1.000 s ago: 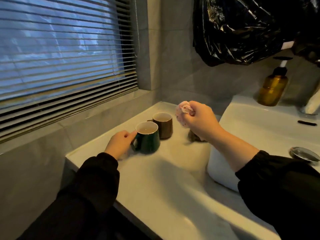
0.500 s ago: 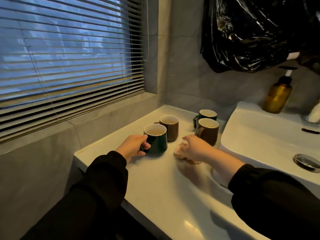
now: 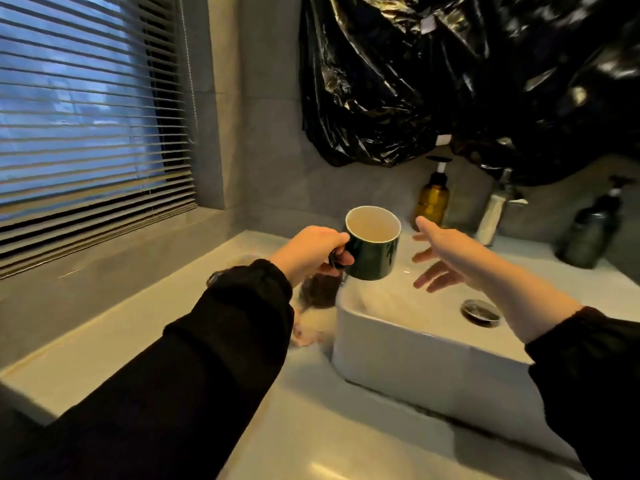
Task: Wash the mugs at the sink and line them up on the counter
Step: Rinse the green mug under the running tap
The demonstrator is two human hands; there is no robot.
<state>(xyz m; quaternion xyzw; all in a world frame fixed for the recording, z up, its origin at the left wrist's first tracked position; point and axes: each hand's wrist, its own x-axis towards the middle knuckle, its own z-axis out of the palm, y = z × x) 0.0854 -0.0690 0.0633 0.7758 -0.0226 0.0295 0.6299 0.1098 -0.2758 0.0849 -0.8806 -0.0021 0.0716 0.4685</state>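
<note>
left hand [image 3: 311, 252] grips green mug [image 3: 372, 247] by handle, frame center over sink [image 3: 398, 344] left rim; mug axis near-upright, mouth tipped toward camera, handle pointing left; right hand [image 3: 446, 256] fingers spread, empty

Long black sleeves [image 3: 214, 341]; elastic cuffs

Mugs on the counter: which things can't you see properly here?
- Head view: brown mug is mostly hidden behind the sleeve and the left hand, which grips the green mug.
- Head view: cloth beside the sink is blurred, partly behind that sleeve.
- Head view: tap is blurred, its top covered by the black bag.
</note>
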